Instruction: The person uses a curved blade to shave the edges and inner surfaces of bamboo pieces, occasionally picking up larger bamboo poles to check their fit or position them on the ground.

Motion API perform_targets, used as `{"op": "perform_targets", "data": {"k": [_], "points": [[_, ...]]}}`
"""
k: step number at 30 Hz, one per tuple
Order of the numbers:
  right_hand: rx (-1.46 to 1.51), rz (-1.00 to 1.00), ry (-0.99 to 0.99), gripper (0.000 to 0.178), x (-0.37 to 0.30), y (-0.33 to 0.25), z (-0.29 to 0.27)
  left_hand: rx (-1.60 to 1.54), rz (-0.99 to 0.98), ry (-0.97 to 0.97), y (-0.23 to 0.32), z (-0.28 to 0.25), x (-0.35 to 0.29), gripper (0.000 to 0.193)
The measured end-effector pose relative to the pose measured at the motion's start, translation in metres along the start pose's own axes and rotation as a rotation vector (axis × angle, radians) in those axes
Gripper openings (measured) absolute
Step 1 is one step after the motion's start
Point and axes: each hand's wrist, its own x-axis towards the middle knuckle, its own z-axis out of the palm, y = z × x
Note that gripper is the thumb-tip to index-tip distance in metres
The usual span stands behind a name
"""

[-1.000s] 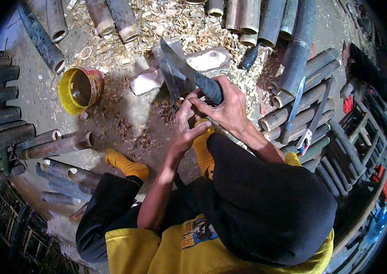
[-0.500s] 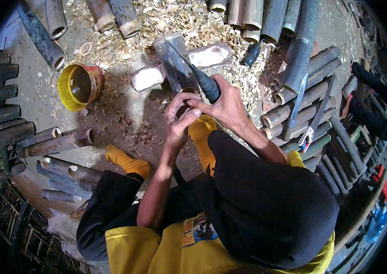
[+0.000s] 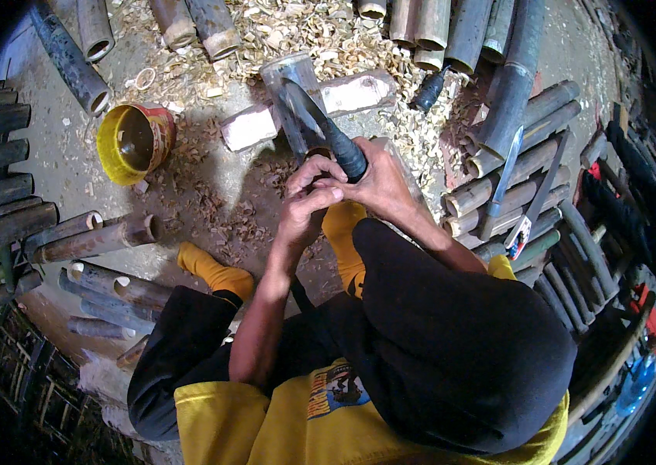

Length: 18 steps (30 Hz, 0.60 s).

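Observation:
My right hand (image 3: 378,182) grips the dark handle of a chopping knife (image 3: 341,147). Its blade points away from me and lies against a grey bamboo piece (image 3: 290,89). My left hand (image 3: 304,205) is closed around the near end of that bamboo piece, just left of my right hand and touching it. Both hands work above my yellow-socked feet (image 3: 211,267). A pale wooden block (image 3: 347,93) lies on the ground under the bamboo piece.
A yellow tin (image 3: 134,139) stands on the ground at the left. Bamboo tubes lie stacked at the left (image 3: 87,240), along the top (image 3: 428,27) and at the right (image 3: 529,116). Two spare blades (image 3: 502,182) rest on the right stack. Wood chips (image 3: 266,35) cover the ground.
The knife blade has turned from its flat side to edge-on against the bamboo piece. My left hand has slid up closer to my right hand.

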Motion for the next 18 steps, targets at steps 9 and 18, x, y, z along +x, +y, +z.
{"op": "perform_targets", "data": {"k": [9, 18], "points": [[0.201, 0.008, 0.025, 0.051, -0.020, 0.025, 0.011, -0.071, -0.110, 0.084, -0.017, 0.007, -0.019, 0.016], [0.217, 0.107, 0.027, 0.050, -0.024, 0.033, 0.006, 0.067, -0.161, 0.007, -0.019, 0.009, -0.014, 0.019]]}}
